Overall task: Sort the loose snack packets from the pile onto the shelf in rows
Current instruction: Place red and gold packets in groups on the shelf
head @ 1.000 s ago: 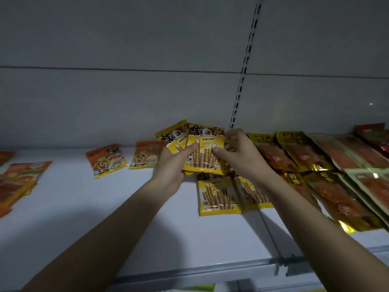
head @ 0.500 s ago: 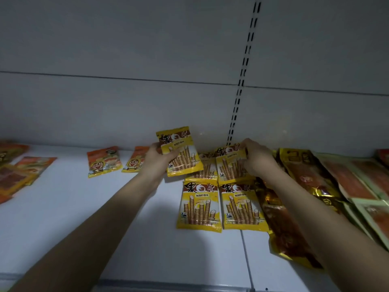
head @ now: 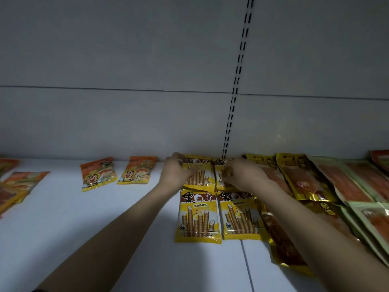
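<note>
White shelf (head: 84,239) with grey back panel (head: 126,60) and a slotted upright (head: 235,89) that meets the shelf just behind the yellow packets; all places are given relative to this upright. Right of the upright, a pile of gold and green-edged packets (head: 315,180) of reddish snacks lies overlapping, reaching to the right edge of the view. At the foot of the upright, four yellow wafer-roll packets form two rows of two: front-left packet (head: 197,218) and front-right packet (head: 240,216) lie flat, side by side and nearly touching; back-left packet (head: 200,171) and back-right packet (head: 221,175) lie against the back panel, their lower edges overlapping the front row. Well left of the upright, two orange cartoon packets (head: 99,173) lie side by side near the back panel, with further orange packets (head: 16,186) at the far left edge. Left hand (head: 175,171) rests on the back-left packet, fingers curled over its upper left corner. Right hand (head: 244,173) lies on the back-right packet, fingers bent and apparently pinching its face, though dim light leaves the grip uncertain.
</note>
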Tool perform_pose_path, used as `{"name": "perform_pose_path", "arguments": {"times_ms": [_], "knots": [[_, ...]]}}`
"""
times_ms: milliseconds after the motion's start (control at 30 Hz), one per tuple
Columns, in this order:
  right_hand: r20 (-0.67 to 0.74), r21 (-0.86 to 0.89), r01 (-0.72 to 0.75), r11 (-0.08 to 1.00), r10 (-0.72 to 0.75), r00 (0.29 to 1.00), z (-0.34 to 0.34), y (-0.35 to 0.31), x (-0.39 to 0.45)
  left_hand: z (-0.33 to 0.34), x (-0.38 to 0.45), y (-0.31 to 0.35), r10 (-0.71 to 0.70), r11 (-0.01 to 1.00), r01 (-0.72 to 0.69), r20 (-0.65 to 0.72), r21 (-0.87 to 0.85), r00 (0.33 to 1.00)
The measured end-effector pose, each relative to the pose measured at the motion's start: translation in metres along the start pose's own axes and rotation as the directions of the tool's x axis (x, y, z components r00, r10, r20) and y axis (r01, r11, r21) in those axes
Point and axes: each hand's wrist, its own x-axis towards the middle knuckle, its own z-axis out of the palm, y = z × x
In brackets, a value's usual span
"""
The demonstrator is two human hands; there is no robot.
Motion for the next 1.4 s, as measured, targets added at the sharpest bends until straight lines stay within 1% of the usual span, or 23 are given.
{"name": "perform_pose_path", "arguments": {"times_ms": [67, 100, 200, 300, 400, 467, 500, 600, 667, 733, 867, 1000, 1167, 1300, 1400], "knots": [[-0.011, 0.027, -0.015, 1.000, 0.015, 1.000, 0.001, 0.002, 0.000, 0.006, 0.000, -0.001, 0.022, 0.985, -0.020, -0.007, 0.172, 1.000], [-0.022, 0.032, -0.012, 0.999, 0.013, 1.000, 0.001, 0.002, 0.000, 0.007, -0.001, 0.000, 0.017, 0.977, -0.014, -0.013, 0.211, 1.000], [-0.106, 0.061, 0.047, 0.997, -0.040, 0.994, -0.005, -0.002, -0.003, 0.005, -0.005, 0.005, 0.014, 0.972, -0.007, -0.028, 0.236, 1.000], [-0.158, 0.138, 0.156, 0.978, -0.134, 0.978, -0.015, -0.017, -0.005, -0.009, -0.014, 0.010, 0.055, 0.959, -0.044, -0.033, 0.279, 0.998], [-0.177, 0.223, 0.245, 0.943, -0.208, 0.962, -0.017, -0.049, -0.004, -0.037, -0.029, 0.008, 0.082, 0.935, -0.053, -0.069, 0.350, 0.994], [-0.155, 0.267, 0.315, 0.911, -0.282, 0.947, -0.012, -0.080, -0.003, -0.063, -0.049, -0.004, 0.063, 0.917, -0.006, -0.131, 0.399, 0.989], [-0.141, 0.285, 0.326, 0.901, -0.297, 0.944, -0.011, -0.091, -0.002, -0.073, -0.057, -0.005, 0.064, 0.909, 0.002, -0.145, 0.416, 0.987], [-0.103, 0.319, 0.429, 0.845, -0.419, 0.902, -0.004, -0.147, -0.008, -0.117, -0.097, -0.026, -0.027, 0.874, 0.135, -0.232, 0.467, 0.972], [-0.086, 0.331, 0.486, 0.809, -0.487, 0.869, 0.000, -0.187, -0.016, -0.151, -0.120, -0.046, -0.102, 0.841, 0.224, -0.262, 0.493, 0.960], [-0.076, 0.344, 0.538, 0.769, -0.548, 0.833, 0.002, -0.226, -0.024, -0.187, -0.138, -0.068, -0.150, 0.825, 0.278, -0.283, 0.492, 0.947], [-0.052, 0.368, 0.612, 0.700, -0.641, 0.765, 0.007, -0.306, -0.036, -0.257, -0.169, -0.110, -0.186, 0.809, 0.352, -0.364, 0.470, 0.913], [-0.045, 0.384, 0.654, 0.652, -0.694, 0.719, 0.029, -0.397, -0.050, -0.315, -0.199, -0.160, -0.223, 0.801, 0.409, -0.414, 0.438, 0.882], [-0.003, 0.390, 0.692, 0.608, -0.750, 0.661, 0.052, -0.515, -0.070, -0.384, -0.229, -0.225, -0.214, 0.781, 0.417, -0.427, 0.466, 0.878], [-0.003, 0.391, 0.696, 0.602, -0.756, 0.655, 0.057, -0.583, -0.071, -0.440, -0.241, -0.263, -0.208, 0.795, 0.414, -0.443, 0.442, 0.872], [0.005, 0.384, 0.686, 0.619, -0.744, 0.668, 0.058, -0.620, -0.064, -0.472, -0.243, -0.284, -0.188, 0.804, 0.408, -0.466, 0.433, 0.865]]}}
